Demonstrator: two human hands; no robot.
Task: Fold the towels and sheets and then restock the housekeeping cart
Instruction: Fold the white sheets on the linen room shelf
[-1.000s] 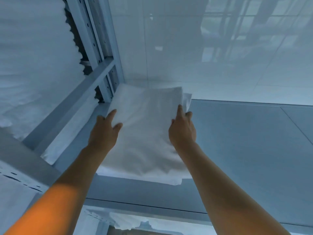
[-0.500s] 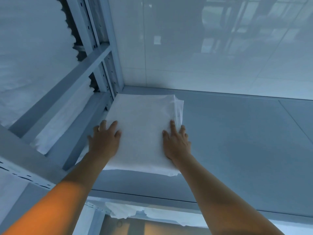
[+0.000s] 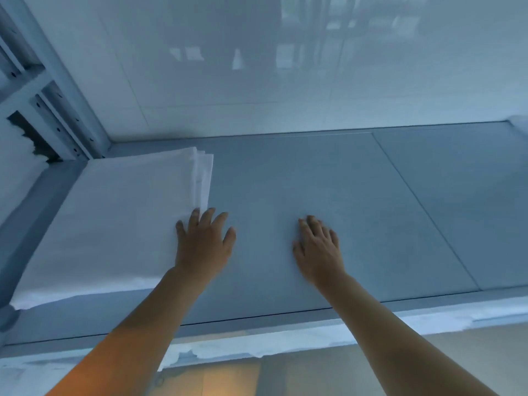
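Observation:
A folded white sheet [image 3: 120, 218] lies flat at the left end of a grey shelf [image 3: 328, 181], its layered edge facing right. My left hand [image 3: 204, 241] is spread with straight fingers at the sheet's near right edge, fingertips touching the cloth. My right hand [image 3: 318, 247] hovers or rests over the bare grey shelf to the right of the sheet, fingers relaxed, holding nothing.
A glossy white tiled wall [image 3: 257, 67] rises behind the shelf. A grey metal upright [image 3: 60, 121] stands at the far left corner, with more white linen [image 3: 14, 172] stacked beyond it. White cloth [image 3: 257, 341] shows under the shelf's front edge.
Both hands have come off the top of the sheet and shifted right. The view swung right, so the sheet now lies at the left.

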